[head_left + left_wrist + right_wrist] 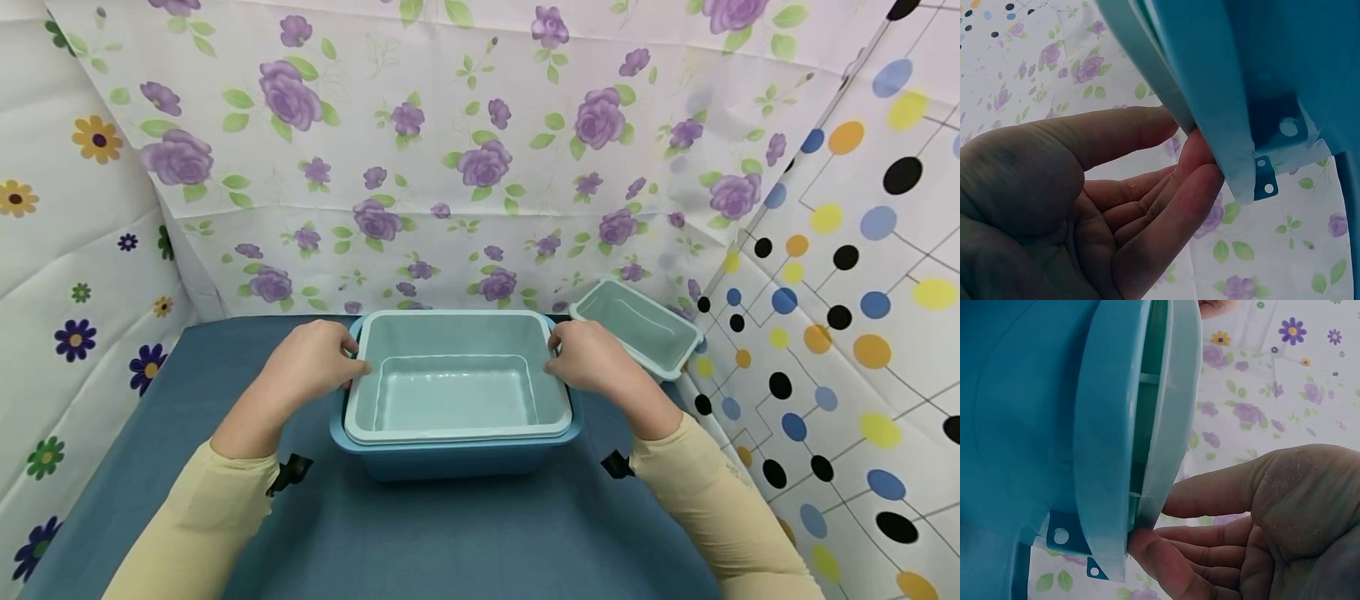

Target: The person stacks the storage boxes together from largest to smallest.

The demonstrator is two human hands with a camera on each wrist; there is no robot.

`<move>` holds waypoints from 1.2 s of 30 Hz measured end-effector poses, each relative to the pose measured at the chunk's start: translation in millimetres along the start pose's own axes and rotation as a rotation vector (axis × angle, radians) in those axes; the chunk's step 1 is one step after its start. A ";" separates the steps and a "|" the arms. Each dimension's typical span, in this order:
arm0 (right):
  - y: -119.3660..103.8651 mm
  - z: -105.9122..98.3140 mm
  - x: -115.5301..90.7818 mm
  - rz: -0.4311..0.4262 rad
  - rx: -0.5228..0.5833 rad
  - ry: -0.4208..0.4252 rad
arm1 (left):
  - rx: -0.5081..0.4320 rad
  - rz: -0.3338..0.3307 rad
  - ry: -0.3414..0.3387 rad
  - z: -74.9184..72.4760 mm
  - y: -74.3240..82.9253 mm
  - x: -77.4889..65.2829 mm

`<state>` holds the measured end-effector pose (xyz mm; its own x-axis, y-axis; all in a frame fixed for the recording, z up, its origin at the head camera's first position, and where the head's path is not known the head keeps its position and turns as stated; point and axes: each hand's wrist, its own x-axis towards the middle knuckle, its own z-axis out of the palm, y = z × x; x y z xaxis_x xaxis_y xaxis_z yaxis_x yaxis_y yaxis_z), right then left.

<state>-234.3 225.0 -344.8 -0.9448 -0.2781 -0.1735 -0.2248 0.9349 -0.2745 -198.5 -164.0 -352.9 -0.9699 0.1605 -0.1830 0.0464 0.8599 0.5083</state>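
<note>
A pale green rectangular basin (457, 400) sits nested inside a larger blue basin (450, 464) on the table in the head view. At the pale basin's left side, my left hand (315, 358) pinches its rim between thumb and fingers. My right hand (592, 357) pinches the same rim on the opposite side. Up close in the left wrist view, the thumb presses the pale rim (1132, 44) and the fingertips reach beneath it, beside the blue rim (1204, 81). The right wrist view has a similar grip, with a narrow gap between the pale rim (1175, 406) and blue rim (1107, 431).
A smaller pale green basin (637, 329) stands at the back right, by the dotted cloth wall (847, 333). Blue cloth covers the table (465, 542). Floral cloth (427, 167) hangs behind the basins, and another flowered sheet (90, 275) lines the left side.
</note>
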 end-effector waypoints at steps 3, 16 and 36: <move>1.6 0.6 -1.1 0.010 0.016 0.017 | 0.008 -0.003 0.012 -1.1 1.5 -0.8; 12.5 2.4 -4.7 0.011 0.069 0.062 | 0.045 0.047 0.113 -6.8 12.7 -0.1; 29.0 -0.3 -11.5 0.040 0.101 0.096 | -0.053 0.178 0.119 -7.7 41.6 18.4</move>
<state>-230.0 255.4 -350.4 -0.9720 -0.2144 -0.0966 -0.1659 0.9165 -0.3641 -216.3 -129.0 -328.6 -0.9691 0.2464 0.0121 0.2095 0.7959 0.5680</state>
